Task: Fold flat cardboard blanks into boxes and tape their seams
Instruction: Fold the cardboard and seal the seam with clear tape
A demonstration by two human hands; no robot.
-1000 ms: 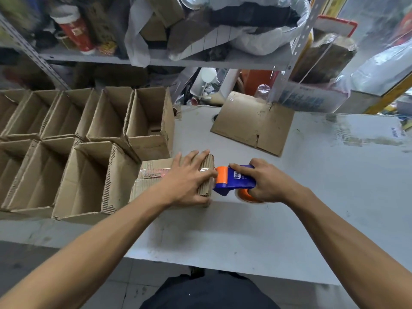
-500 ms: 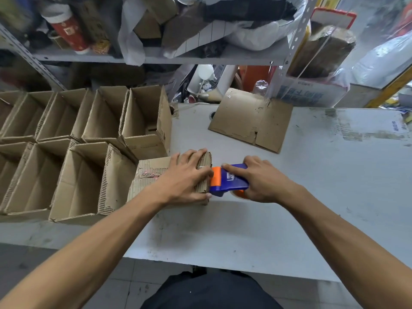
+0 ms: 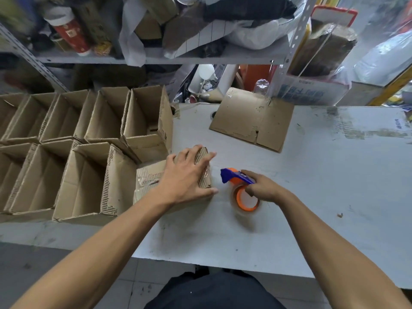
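Grey and scuffed, the table [image 3: 312,197] carries the work, with a cluttered metal shelf [image 3: 156,60] rising behind it. On the small cardboard box [image 3: 153,181] near the table's left part, the left hand [image 3: 187,175] lies palm down with fingers spread and nearly straight, pressing the box top; the fingertips reach over its far right edge and the thumb runs along its near side, while the forearm stretches in from the lower left. Clear tape glints on the box under those fingers. Just right of the box, apart from it, the right hand [image 3: 262,186] curls around the tape dispenser [image 3: 239,188], fingers hooked into the orange core of its roll, the blue cutter end pointing back toward the box; the roll's lower edge sits at the table. That forearm comes in from the lower right. Left of the box, touching it, stand two rows of open folded boxes [image 3: 84,181], mouths up. Beyond the box, toward the shelf, a flat cardboard blank [image 3: 252,119] lies on the table, well apart from both hands.
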